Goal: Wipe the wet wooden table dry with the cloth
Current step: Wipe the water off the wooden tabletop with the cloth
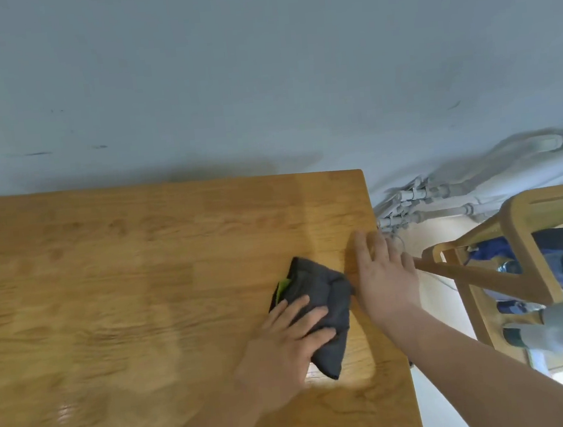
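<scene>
A folded dark grey cloth (319,299) with a green edge showing lies on the wooden table (125,280) near its right side. My left hand (286,347) lies flat on the cloth's near left part, fingers spread over it and pressing it down. My right hand (382,272) rests open at the table's right edge, just right of the cloth, fingers stretched forward. A shiny wet patch (65,411) glints on the wood at the near left.
A grey wall (260,77) runs along the table's far edge. To the right, past the table edge, stands a wooden chair (516,235) with clothes and bottles around it, and white pipes (460,196) run along the wall base.
</scene>
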The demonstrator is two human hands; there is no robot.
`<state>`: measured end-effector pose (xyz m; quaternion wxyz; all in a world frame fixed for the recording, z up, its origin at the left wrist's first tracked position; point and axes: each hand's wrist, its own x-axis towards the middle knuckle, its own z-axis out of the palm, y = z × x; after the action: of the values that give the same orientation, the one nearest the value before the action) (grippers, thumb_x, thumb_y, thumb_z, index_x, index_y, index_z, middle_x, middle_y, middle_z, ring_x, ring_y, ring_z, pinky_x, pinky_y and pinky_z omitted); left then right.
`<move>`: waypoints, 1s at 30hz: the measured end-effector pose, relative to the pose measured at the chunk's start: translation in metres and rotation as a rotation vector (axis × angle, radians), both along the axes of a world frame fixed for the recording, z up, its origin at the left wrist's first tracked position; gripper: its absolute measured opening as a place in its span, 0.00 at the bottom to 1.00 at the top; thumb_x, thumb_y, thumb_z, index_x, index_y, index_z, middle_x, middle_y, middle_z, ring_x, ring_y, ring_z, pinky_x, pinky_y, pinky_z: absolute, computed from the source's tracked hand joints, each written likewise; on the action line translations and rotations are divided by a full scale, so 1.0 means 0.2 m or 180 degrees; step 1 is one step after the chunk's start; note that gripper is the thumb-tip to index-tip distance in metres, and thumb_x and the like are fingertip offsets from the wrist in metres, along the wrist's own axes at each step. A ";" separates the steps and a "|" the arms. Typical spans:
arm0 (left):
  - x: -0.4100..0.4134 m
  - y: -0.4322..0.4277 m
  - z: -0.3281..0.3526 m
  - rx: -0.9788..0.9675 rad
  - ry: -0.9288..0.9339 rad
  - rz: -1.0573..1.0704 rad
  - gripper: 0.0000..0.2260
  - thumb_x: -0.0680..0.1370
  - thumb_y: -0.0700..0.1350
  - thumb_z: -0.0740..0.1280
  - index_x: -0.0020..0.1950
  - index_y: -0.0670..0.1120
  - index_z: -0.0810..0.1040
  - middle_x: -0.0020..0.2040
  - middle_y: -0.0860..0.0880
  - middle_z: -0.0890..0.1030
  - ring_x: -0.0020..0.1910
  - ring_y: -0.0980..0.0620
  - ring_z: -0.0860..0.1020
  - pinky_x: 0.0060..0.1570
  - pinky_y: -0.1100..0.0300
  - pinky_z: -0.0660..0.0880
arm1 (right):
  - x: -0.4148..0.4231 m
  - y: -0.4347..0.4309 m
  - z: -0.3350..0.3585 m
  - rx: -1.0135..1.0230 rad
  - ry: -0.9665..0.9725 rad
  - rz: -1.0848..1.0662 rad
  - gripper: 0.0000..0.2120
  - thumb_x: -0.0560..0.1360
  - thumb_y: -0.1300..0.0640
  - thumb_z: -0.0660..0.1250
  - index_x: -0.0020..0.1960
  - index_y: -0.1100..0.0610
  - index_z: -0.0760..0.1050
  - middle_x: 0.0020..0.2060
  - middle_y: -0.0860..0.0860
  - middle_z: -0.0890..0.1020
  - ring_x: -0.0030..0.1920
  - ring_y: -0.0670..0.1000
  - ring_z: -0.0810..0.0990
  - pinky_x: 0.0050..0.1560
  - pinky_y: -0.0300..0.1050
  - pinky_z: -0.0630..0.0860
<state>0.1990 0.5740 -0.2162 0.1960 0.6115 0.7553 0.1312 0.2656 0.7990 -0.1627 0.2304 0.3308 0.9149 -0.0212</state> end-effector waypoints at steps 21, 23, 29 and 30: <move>-0.38 -0.98 0.04 -0.0372 0.0165 0.1063 0.19 0.84 0.46 0.60 0.74 0.61 0.71 0.80 0.59 0.63 0.82 0.55 0.52 0.80 0.48 0.57 | -0.13 -0.71 0.09 -0.1202 0.0364 0.0488 0.26 0.79 0.46 0.63 0.76 0.50 0.66 0.73 0.50 0.66 0.73 0.54 0.65 0.67 0.51 0.74; -0.59 -1.01 0.05 -0.0352 -0.0082 0.2305 0.19 0.84 0.44 0.61 0.74 0.58 0.71 0.81 0.57 0.62 0.82 0.53 0.51 0.80 0.49 0.54 | -0.23 -0.80 0.08 -0.1108 0.0317 0.0462 0.28 0.79 0.45 0.63 0.76 0.51 0.65 0.73 0.50 0.65 0.74 0.55 0.64 0.66 0.50 0.74; -0.54 -1.04 0.01 -0.0084 -0.0023 0.2580 0.22 0.81 0.42 0.64 0.74 0.57 0.71 0.81 0.54 0.62 0.82 0.46 0.50 0.80 0.42 0.54 | -0.61 -1.17 0.04 -0.1037 0.0066 0.0450 0.31 0.77 0.48 0.65 0.78 0.52 0.63 0.75 0.53 0.61 0.75 0.57 0.61 0.70 0.53 0.71; -0.52 -1.14 -0.01 0.0022 -0.0040 0.1904 0.22 0.80 0.42 0.64 0.72 0.58 0.72 0.80 0.55 0.63 0.82 0.47 0.51 0.79 0.42 0.54 | -0.68 -1.22 0.04 -0.0952 0.0041 0.0477 0.30 0.77 0.47 0.65 0.77 0.52 0.63 0.74 0.54 0.62 0.74 0.58 0.61 0.70 0.53 0.71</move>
<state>0.0940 0.3469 -0.2177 0.1512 0.3616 0.9003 0.1894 0.1295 0.5550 -0.1547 0.2721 0.2235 0.9251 -0.1421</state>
